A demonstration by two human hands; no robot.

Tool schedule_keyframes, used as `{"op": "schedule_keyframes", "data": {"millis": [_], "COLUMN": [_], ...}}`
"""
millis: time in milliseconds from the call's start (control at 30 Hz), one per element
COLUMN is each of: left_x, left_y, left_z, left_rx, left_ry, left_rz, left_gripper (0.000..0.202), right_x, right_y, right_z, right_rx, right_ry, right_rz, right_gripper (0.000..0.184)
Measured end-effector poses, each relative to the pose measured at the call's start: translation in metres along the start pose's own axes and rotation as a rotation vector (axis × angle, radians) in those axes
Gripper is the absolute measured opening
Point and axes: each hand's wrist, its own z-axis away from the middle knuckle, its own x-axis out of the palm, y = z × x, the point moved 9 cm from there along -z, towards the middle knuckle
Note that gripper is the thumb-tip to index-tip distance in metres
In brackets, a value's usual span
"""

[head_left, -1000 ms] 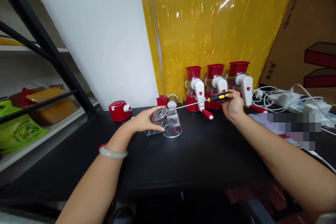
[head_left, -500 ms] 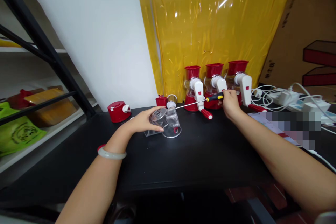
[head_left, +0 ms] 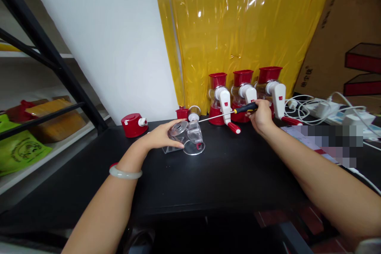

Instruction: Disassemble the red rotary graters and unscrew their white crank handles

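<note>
My left hand (head_left: 162, 135) is closed around a clear plastic grater body (head_left: 195, 133), which lies on its side on the black table (head_left: 220, 178). A small red piece shows inside its round rim. In my right hand (head_left: 262, 117) is a screwdriver (head_left: 244, 108) with a black and yellow handle. Its long shaft points left, and the tip reaches the upper edge of the clear body; whether it touches a screw is too small to tell. Behind the body stand a metal grater drum (head_left: 194, 113) and a small red part (head_left: 181, 113).
Three red and clear rotary graters (head_left: 218, 99) with white cranks stand along the yellow plastic sheet (head_left: 238, 27). A red base (head_left: 133, 125) sits at the left. White cables and chargers (head_left: 323, 111) and a phone (head_left: 309, 143) lie at the right, by a cardboard box (head_left: 336, 47).
The screwdriver handle has shifted slightly right and up in my right hand, with the fingers opened a little around it. My left hand and the clear body stay in place.
</note>
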Motion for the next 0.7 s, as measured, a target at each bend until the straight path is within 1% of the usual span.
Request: {"op": "schedule_keyframes", "data": {"millis": [167,367,467,533,600,700], "left_x": [0.0004,0.0008,0.0007,0.0007,0.0003,0.0001], "left_y": [-0.0028,-0.0023,-0.0007,-0.0001,-0.0005,-0.0019], "left_z": [-0.0003,0.0003,0.0008,0.001,0.0008,0.0001], "left_rx": [0.006,0.007,0.0,0.001,0.004,0.013], "left_ry": [-0.004,-0.008,-0.008,-0.008,-0.003,-0.001], "left_rz": [0.005,0.006,0.006,0.004,0.001,-0.003], "left_gripper": [0.095,0.095,0.096,0.096,0.096,0.095], "right_x": [0.0007,0.0045,0.0063,0.0065,0.0052,0.0034], "right_y": [-0.0028,-0.0051,-0.0008,0.0037,0.0036,-0.0038], "right_z": [0.0016,0.0041,0.0051,0.0046,0.0027,0.0001], "right_rx": [0.004,0.002,0.065,0.106,0.077,-0.047], "right_ry": [0.02,-0.028,-0.036,-0.033,-0.032,-0.057], "right_rz": [-0.005,-0.069,-0.132,-0.139,-0.095,0.021], "right_gripper": [0.01,0.011,0.008,0.013,0.021,0.029]}}
